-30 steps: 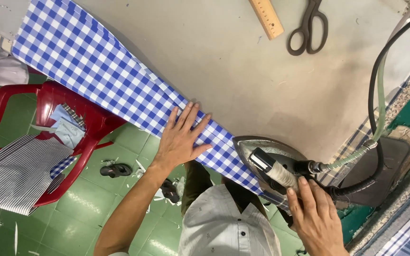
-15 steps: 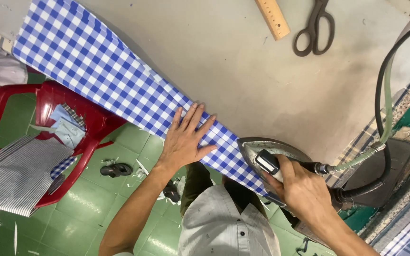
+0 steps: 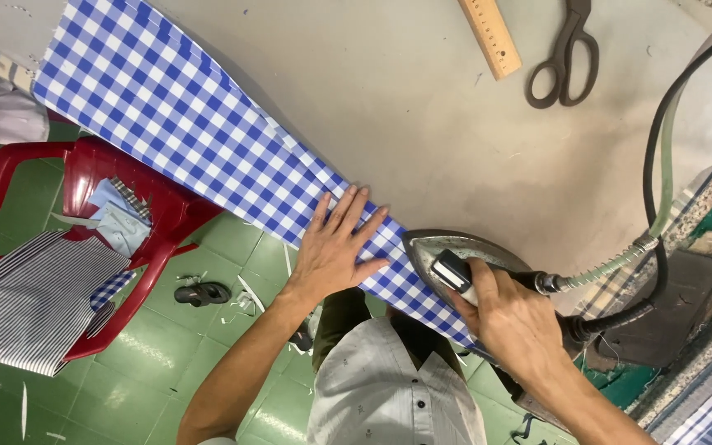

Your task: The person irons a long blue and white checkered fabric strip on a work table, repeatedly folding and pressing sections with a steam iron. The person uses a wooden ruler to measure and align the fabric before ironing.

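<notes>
Gripping the handle of the iron (image 3: 455, 268), the right hand (image 3: 511, 317) is closed around it, and the fingers cover most of the handle, so only its light front end shows. Under the hand, the back part of the iron is hidden, and I cannot tell where its base ends. The left hand (image 3: 335, 247) lies flat and open on the checked cloth (image 3: 199, 128), fingers spread, just beside the pointed tip of the iron; it presses and does not hold anything.

This cloth is a long folded strip in blue and white squares. It runs slanted along the near edge of the table (image 3: 422, 107), from the far left corner down to the iron. Its near end goes under the iron and the right hand, so that end is not visible. One fold line runs along the strip.

From the back of the iron a black cable (image 3: 651, 148) and a pale green hose (image 3: 666, 165) rise to the right and leave the picture at the top.

Farther away on the table, a wooden ruler (image 3: 492, 37) and dark scissors (image 3: 569, 58) lie near each other, both cut off by the upper edge. At the left, below the table, a red chair (image 3: 100, 165) carries striped fabric (image 3: 30, 301).
</notes>
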